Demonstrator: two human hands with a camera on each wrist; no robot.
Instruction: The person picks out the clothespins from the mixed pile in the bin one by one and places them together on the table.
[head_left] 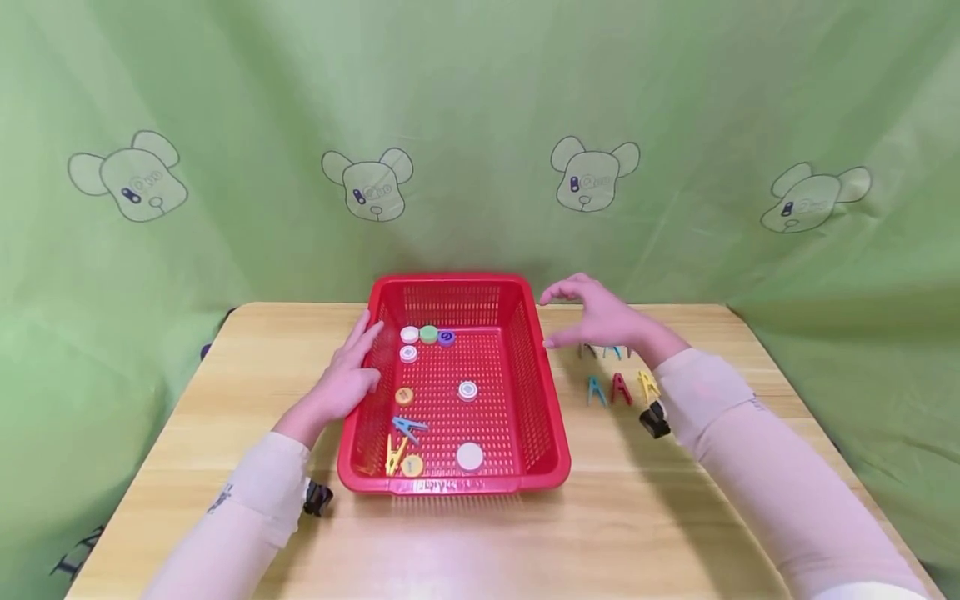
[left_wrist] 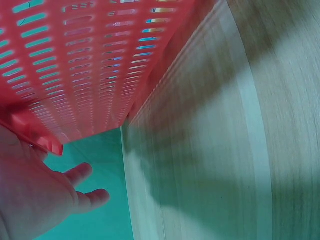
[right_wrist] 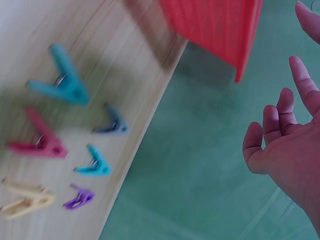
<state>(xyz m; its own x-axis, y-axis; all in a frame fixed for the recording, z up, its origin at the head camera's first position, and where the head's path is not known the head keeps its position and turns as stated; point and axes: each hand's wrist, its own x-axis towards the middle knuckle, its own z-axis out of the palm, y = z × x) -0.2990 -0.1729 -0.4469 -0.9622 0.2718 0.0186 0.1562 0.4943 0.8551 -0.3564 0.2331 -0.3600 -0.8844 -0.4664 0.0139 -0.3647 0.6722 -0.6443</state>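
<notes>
My left hand (head_left: 347, 379) rests at the left rim of a red plastic basket (head_left: 450, 483), its fingers loosely extended. In the left wrist view, two fingers stretch out beyond the rim. My right hand (head_left: 603, 315) hovers beside the basket's right rim with spread, slightly bent fingers and nothing held. Inside the basket lie several round bottle caps, among them a green cap (head_left: 428, 334), a purple cap (head_left: 446, 338) and a white cap (head_left: 470, 456). A blue spring clip (head_left: 408, 428) and a yellow spring clip (head_left: 395, 456) are there too, at the near left.
Two rows of spring clips stand right of the basket, including a red clip (head_left: 620, 388), a yellow clip (head_left: 648, 385) and a purple clip (right_wrist: 79, 197). The wooden table (head_left: 247, 367) ends against a green curtain (head_left: 480, 108) behind.
</notes>
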